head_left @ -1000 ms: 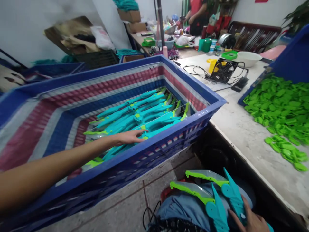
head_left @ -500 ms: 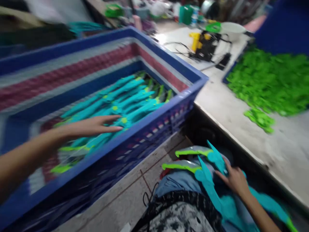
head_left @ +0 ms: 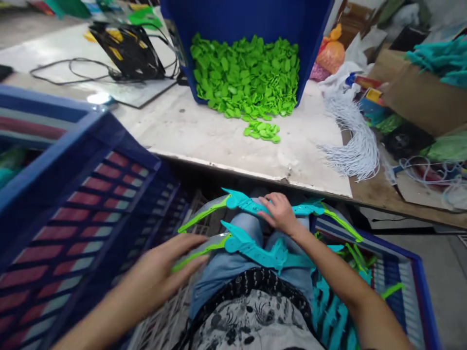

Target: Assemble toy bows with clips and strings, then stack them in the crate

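Note:
Two turquoise toy bows with lime-green limbs lie across my lap. My right hand is closed on the middle of the farther toy bow, its fingers curled over the grip. My left hand, somewhat blurred, is at the left limb of the nearer toy bow. Its fingers are stretched out, with thumb and fingers apart on either side of the green limb; whether they touch it I cannot tell. My right forearm covers the right end of the nearer bow.
A blue bin of small green pieces stands on the white-topped table. White strings hang at the table's right. A large blue crate is on my left; another crate with more bows is at my right.
My view has swung right toward the table. My left hand has left the bows in the left crate and come to the nearer bow on my lap. My right hand stays on the farther bow.

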### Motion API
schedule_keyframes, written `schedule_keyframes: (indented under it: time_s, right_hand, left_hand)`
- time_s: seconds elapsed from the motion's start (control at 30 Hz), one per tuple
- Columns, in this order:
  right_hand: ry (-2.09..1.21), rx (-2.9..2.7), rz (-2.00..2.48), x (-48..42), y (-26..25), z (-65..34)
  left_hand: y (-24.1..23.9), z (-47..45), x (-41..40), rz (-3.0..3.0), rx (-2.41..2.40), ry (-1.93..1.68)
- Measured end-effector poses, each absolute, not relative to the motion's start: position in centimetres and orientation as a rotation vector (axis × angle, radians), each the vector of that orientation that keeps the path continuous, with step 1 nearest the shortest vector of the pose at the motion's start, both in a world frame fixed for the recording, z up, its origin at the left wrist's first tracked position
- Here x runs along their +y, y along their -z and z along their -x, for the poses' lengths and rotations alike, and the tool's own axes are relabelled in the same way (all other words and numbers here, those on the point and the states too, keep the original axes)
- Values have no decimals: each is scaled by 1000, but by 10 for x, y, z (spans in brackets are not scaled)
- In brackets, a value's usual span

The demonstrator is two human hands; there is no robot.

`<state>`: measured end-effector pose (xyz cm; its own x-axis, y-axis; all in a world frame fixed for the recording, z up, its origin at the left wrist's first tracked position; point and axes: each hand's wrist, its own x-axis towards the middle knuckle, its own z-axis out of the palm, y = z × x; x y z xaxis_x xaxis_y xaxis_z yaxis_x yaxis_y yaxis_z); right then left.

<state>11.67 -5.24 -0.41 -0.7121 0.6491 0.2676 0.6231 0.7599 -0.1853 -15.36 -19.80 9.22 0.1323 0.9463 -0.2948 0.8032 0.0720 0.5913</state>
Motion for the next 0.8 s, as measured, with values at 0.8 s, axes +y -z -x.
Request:
schedule_keyframes:
  time_s: [0.8]
  right_hand:
    - [-253,-2269,1622,135,-43,-113]
  left_hand:
    - [29,2,-18,-1741,1341,-57]
